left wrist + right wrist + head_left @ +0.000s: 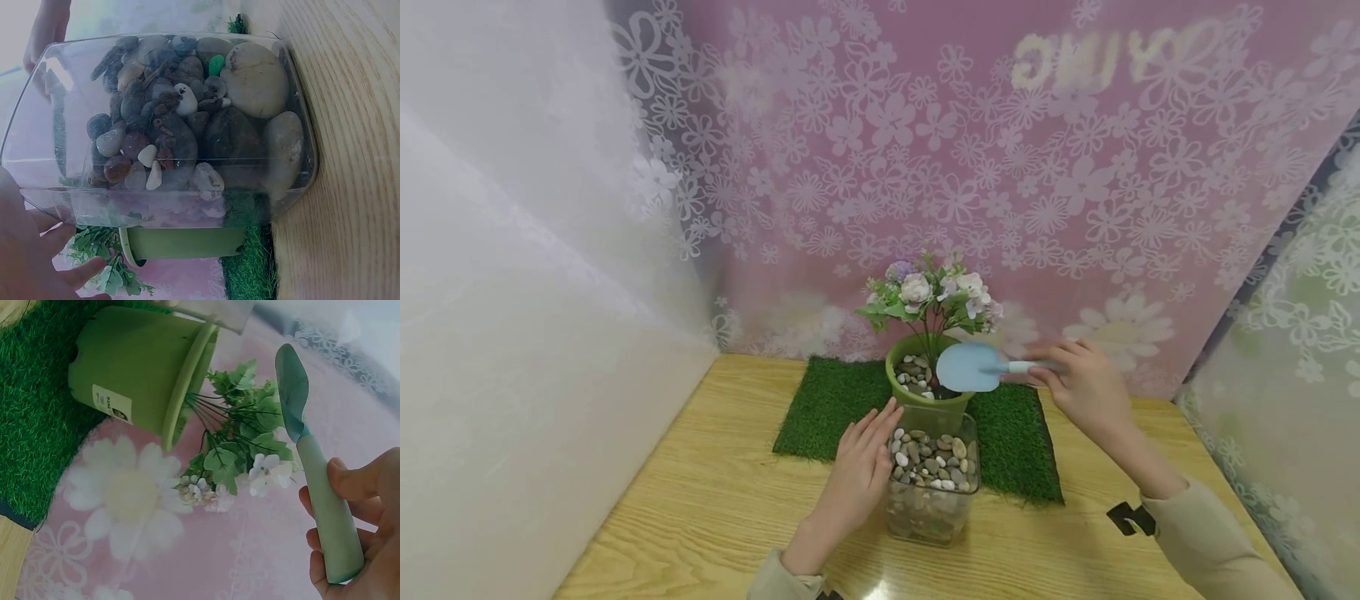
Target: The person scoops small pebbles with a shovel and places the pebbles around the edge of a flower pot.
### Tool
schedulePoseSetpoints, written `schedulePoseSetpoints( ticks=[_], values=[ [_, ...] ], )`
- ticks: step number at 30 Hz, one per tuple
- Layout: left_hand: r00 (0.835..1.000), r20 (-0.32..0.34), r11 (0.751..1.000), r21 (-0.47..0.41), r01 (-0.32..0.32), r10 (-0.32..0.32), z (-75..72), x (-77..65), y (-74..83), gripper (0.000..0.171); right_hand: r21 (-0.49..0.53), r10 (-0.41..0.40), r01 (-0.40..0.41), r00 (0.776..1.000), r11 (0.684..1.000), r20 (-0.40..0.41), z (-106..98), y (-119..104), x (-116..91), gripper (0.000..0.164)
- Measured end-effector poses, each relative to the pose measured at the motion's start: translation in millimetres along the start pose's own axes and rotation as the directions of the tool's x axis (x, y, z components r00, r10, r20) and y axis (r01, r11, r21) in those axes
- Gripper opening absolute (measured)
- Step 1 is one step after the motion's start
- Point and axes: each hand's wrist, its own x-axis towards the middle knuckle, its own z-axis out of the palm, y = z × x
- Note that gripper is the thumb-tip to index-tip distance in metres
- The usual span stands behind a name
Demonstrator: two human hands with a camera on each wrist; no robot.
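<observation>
My right hand (1086,392) grips the handle of a small light-blue trowel (967,367). Its blade is over the right side of a green flowerpot (893,372). In the right wrist view, fingers and thumb curl round the pale handle of the trowel (331,512). The pot holds artificial flowers (928,292) and pebbles on dark soil. With fingers extended, my left hand (859,467) rests against the left side of a clear square container (932,508). Mixed pebbles (178,119) partly fill that container, as the left wrist view shows through its wall.
A green artificial-grass mat (1018,442) lies under the pot on a wooden table (700,500). Pink floral cloth (850,167) hangs behind, and pale cloth walls (550,292) stand at both sides. The container stands in front of the pot.
</observation>
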Motion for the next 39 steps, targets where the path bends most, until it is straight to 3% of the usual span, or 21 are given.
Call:
schedulePoseSetpoints(
  ticks=[10,18,23,28,36,39],
  values=[
    [1.0,-0.025,1.0,0.023,-0.014,0.015,1.4,-0.2,-0.4,0.054,-0.006,-0.001,0.002,0.997,1.0,0.076,-13.9,-12.7,-7.8,0.02],
    [0.999,-0.027,0.999,0.031,-0.019,0.02,1.3,0.8,-1.2,0.054,0.001,-0.142,0.143,0.978,0.99,0.155,-10.6,-27.1,-10.0,0.019],
    [1.0,-0.023,1.0,0.027,-0.017,0.018,0.8,0.0,-0.7,0.054,-0.023,-0.264,0.271,0.953,0.962,0.151,-4.9,-36.8,-11.4,0.017],
    [1.0,-0.012,1.0,0.012,-0.008,0.009,0.6,-0.3,0.3,0.054,-0.111,-0.357,0.373,0.924,0.921,0.137,0.9,-48.0,-14.2,0.014],
    [1.0,-0.019,1.0,0.02,-0.007,0.008,2.0,-0.4,-0.4,0.055,-0.227,-0.409,0.443,0.894,0.867,0.181,17.6,-64.6,-17.0,0.013],
    [1.0,-0.023,0.999,0.031,-0.014,0.015,2.4,-0.2,-0.7,0.054,-0.227,-0.417,0.45,0.891,0.864,0.18,24.5,-69.0,-18.3,0.013]
  ],
)
